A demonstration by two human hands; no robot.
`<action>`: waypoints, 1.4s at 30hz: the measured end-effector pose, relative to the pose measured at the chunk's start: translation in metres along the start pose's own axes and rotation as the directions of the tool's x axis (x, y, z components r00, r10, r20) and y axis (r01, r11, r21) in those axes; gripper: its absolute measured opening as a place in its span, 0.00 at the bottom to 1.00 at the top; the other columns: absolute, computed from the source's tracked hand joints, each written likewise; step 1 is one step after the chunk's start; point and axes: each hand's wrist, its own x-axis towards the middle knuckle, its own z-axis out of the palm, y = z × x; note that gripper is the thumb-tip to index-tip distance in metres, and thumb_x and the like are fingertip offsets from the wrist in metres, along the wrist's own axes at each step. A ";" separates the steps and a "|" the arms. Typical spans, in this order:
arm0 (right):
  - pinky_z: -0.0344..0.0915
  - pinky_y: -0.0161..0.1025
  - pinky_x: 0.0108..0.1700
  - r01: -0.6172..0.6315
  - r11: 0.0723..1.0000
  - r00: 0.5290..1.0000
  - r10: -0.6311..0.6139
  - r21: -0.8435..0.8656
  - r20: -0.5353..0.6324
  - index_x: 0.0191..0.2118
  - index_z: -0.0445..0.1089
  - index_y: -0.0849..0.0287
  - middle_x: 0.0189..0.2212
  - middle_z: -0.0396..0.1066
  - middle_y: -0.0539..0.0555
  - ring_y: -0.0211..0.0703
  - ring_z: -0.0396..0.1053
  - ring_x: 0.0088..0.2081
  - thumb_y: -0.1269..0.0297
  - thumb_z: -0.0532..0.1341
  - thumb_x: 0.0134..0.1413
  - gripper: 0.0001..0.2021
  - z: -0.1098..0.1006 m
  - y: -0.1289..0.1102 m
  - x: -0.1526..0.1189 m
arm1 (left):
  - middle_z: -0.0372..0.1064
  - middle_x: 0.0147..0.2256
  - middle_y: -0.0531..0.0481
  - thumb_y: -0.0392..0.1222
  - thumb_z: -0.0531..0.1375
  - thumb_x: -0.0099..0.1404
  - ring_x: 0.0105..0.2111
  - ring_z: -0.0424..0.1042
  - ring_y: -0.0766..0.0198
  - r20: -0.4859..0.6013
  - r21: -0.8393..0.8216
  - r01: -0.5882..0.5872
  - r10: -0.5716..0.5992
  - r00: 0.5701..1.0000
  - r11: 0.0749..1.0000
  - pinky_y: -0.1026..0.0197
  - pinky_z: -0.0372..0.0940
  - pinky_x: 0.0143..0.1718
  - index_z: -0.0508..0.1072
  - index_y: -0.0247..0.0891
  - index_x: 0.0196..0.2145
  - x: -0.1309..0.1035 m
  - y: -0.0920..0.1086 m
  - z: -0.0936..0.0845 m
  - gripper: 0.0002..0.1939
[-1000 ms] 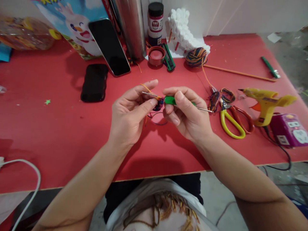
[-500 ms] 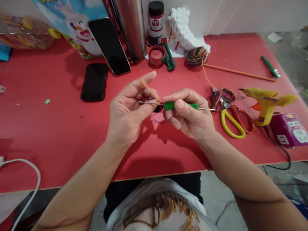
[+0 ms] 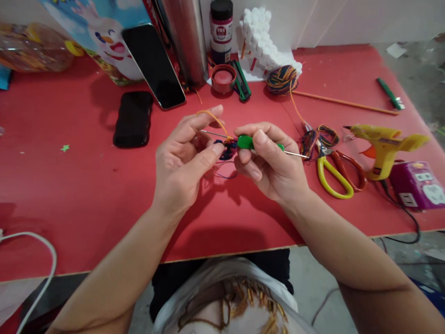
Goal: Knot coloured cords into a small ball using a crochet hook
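Note:
My right hand (image 3: pixel 274 157) is closed around the green handle of a crochet hook (image 3: pixel 245 142), whose thin metal shaft points left toward my other hand. Between thumb and fingers, my left hand (image 3: pixel 184 162) pinches a small dark multicoloured crochet piece (image 3: pixel 227 149). An orange yarn strand (image 3: pixel 212 116) runs from the raised left index finger down to the hook's shaft, where orange loops sit. Below the piece hangs a thin dark loop of yarn. The multicoloured yarn ball (image 3: pixel 282 80) lies farther back, its orange strand trailing to a loose tangle of yarn (image 3: pixel 309 143) on the right.
Scissors (image 3: pixel 335 178) with yellow and red handles, a yellow glue gun (image 3: pixel 382 144) and a purple power block (image 3: pixel 417 185) lie at right. Behind my hands stand a phone (image 3: pixel 155 67), a metal flask (image 3: pixel 186 41) and a dark-capped bottle (image 3: pixel 221 32). A black case (image 3: pixel 133 119) lies at left.
The crochet hook has tilted, its left tip now higher and its handle turned. More of the dark crochet piece shows below the shaft, and the orange strand curves more slackly.

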 end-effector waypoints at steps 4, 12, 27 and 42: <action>0.63 0.31 0.25 -0.004 0.999 1.000 0.004 -0.041 -0.009 0.44 0.81 0.57 0.28 0.78 0.47 0.28 0.62 0.19 0.58 0.69 0.68 0.08 -0.001 -0.004 0.000 | 0.72 0.64 0.50 0.54 0.69 0.69 0.62 0.72 0.45 0.030 0.193 -0.217 0.215 0.976 0.957 0.40 0.68 0.66 0.83 0.53 0.57 0.011 -0.011 -0.018 0.20; 0.60 0.32 0.22 0.020 0.996 1.000 -0.022 -0.087 -0.020 0.43 0.81 0.55 0.27 0.77 0.47 0.29 0.61 0.18 0.58 0.69 0.67 0.07 -0.001 -0.008 -0.001 | 0.77 0.58 0.47 0.49 0.74 0.65 0.65 0.71 0.39 -0.024 0.104 -0.071 0.074 0.997 0.992 0.36 0.68 0.66 0.87 0.49 0.43 0.009 0.017 -0.008 0.09; 0.59 0.35 0.20 0.010 0.992 0.999 -0.015 -0.122 -0.046 0.40 0.81 0.53 0.26 0.77 0.48 0.32 0.60 0.18 0.54 0.70 0.66 0.09 0.001 -0.005 0.000 | 0.82 0.54 0.42 0.52 0.68 0.71 0.56 0.80 0.46 0.150 -0.300 0.329 -0.296 0.943 0.896 0.53 0.79 0.47 0.88 0.43 0.40 0.004 0.008 0.003 0.12; 0.65 0.35 0.24 -0.003 0.997 0.999 0.000 -0.078 -0.044 0.43 0.80 0.52 0.27 0.77 0.48 0.31 0.61 0.19 0.54 0.69 0.67 0.08 0.005 -0.003 -0.003 | 0.85 0.43 0.55 0.43 0.78 0.59 0.46 0.84 0.54 -0.046 -0.259 0.252 -0.273 0.961 0.932 0.55 0.81 0.42 0.87 0.52 0.33 -0.001 0.012 0.011 0.06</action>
